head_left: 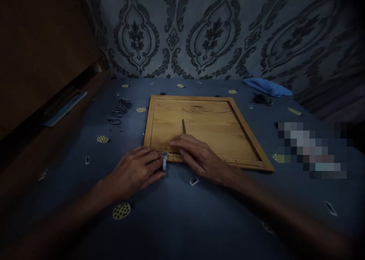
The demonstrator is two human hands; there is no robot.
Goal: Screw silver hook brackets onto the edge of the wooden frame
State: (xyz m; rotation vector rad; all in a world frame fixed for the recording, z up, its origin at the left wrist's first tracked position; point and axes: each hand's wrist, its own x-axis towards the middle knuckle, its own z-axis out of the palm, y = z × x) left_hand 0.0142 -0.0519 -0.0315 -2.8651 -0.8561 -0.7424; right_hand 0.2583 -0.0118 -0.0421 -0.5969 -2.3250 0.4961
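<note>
A shallow wooden tray [196, 119] with a raised rim lies flat, its near edge towards me. At the left part of that edge, my left hand [138, 168] is closed with thumb and fingers on a small shiny metal bracket [164, 161], which sits against the rim. My right hand [201, 155] rests over the near rim, its fingers curled around a thin dark rod [184, 126] that points away from me over the tray's floor. The rod's other end is hidden in the hand. Small dark holes show along the near rim beside my right hand.
Several curved metal pieces like shackles [118, 111] lie left of the tray on a dark blue patterned cloth [159, 218]. A blue cloth [266, 86] and a small black object [262, 99] lie at the back right. A blurred-out item is on the right; a wooden cabinet [48, 54] stands left.
</note>
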